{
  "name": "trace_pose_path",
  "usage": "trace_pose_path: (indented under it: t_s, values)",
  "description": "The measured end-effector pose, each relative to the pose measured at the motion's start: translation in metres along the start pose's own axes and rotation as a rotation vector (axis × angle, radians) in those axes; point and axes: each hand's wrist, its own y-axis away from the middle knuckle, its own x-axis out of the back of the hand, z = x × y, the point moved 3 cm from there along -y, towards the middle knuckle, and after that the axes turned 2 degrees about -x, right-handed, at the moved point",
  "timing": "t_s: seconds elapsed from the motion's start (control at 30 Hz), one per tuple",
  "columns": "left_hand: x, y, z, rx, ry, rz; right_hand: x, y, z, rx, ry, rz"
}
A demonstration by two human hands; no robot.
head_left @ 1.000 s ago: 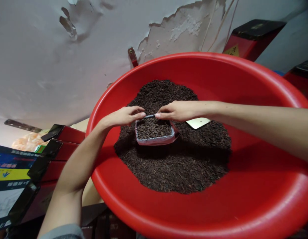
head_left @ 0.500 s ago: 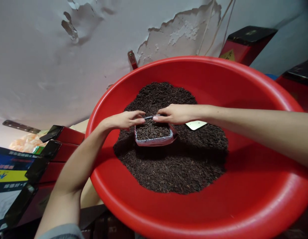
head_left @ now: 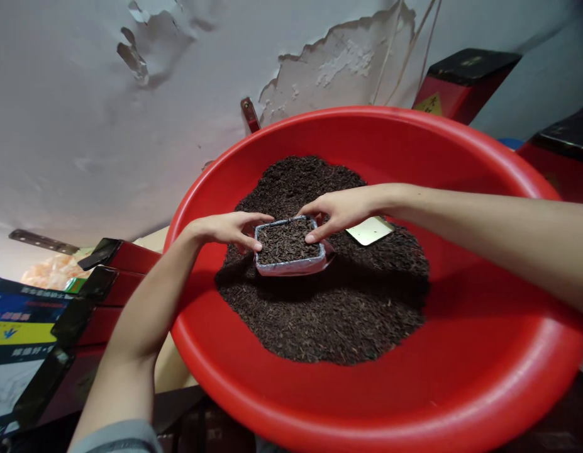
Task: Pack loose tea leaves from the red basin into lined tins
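Red basin: I see a wide red plastic basin (head_left: 461, 352) filling most of my view, tilted toward me, its bare inner wall showing all round.
Loose tea: a dark brown heap of dry leaf (head_left: 329, 314) lies in the basin's middle and spreads toward its far wall.
Small bag: a silvery open-topped bag (head_left: 290, 248), squared at the mouth and filled to the brim with the same leaf, sits upright on the heap, near its centre.
Left hand: my left hand (head_left: 225, 228) grips the bag's left edge, thumb on the near corner and fingers curled over the far rim.
Right hand: my right hand (head_left: 343, 211) pinches the bag's right edge, index finger laid on the rim, the other fingers bent behind it.
Card: a pale yellowish square card (head_left: 370, 230) lies flat on the leaf just beside my right wrist, apart from the bag.
Surroundings: red and black boxes (head_left: 116, 258) stack at the left below the basin's rim; behind it a grey wall (head_left: 131, 126) shows peeling plaster.
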Motion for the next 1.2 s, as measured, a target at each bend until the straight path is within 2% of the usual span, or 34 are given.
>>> trace_pose_path:
  t_s: [0.3, 0.4, 0.5, 0.7, 0.87, 0.97, 1.1, 1.2]
  values:
    - [-0.001, 0.001, 0.004, 0.037, 0.015, 0.06, -0.004, 0.001, -0.009, -0.068, -0.052, 0.064]
    - [-0.003, -0.006, 0.006, -0.02, -0.096, 0.143, -0.01, -0.001, -0.012, -0.099, -0.041, 0.112]
    - [-0.005, -0.013, 0.008, -0.07, -0.237, 0.16, -0.015, -0.004, -0.012, -0.109, -0.062, 0.12]
    - [-0.007, -0.015, 0.011, -0.01, -0.378, 0.103, -0.018, -0.007, -0.011, -0.143, -0.144, 0.107]
    - [-0.012, -0.016, 0.023, 0.019, -0.386, 0.064, -0.021, -0.006, -0.015, -0.196, -0.192, 0.113]
    - [-0.013, -0.021, 0.031, 0.085, -0.416, 0.087, -0.023, -0.008, -0.014, -0.247, -0.204, 0.095]
    - [-0.011, -0.024, 0.038, 0.185, -0.451, 0.101, -0.022, -0.012, -0.015, -0.256, -0.109, 0.123]
    - [-0.009, -0.02, 0.036, 0.115, -0.377, 0.199, -0.023, -0.008, -0.017, -0.204, -0.097, 0.233]
